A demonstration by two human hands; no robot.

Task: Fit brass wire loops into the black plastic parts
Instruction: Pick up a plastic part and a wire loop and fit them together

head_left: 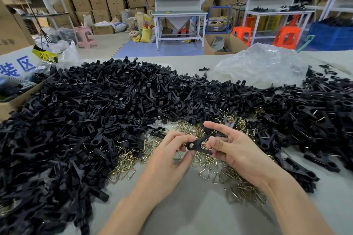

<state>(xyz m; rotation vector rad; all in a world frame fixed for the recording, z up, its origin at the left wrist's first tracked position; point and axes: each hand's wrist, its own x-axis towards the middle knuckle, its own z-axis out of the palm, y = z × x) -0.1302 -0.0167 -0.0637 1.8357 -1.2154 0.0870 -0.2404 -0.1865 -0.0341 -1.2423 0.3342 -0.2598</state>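
Pinched at one end by the left hand [170, 153], a black plastic part [197, 142] is held level above the table [191, 206]. At its other end a brass wire loop [206, 146] is gripped by the right hand [236, 149], apparently to be seated. Loose loops [126, 160] and heaped black parts [95, 101] are kept close, presumably for short reaches.

I read blue characters "装区" on the white sign [18, 66], far left. Lettering on the yellow-black tag [46, 55] is too blurred to read.
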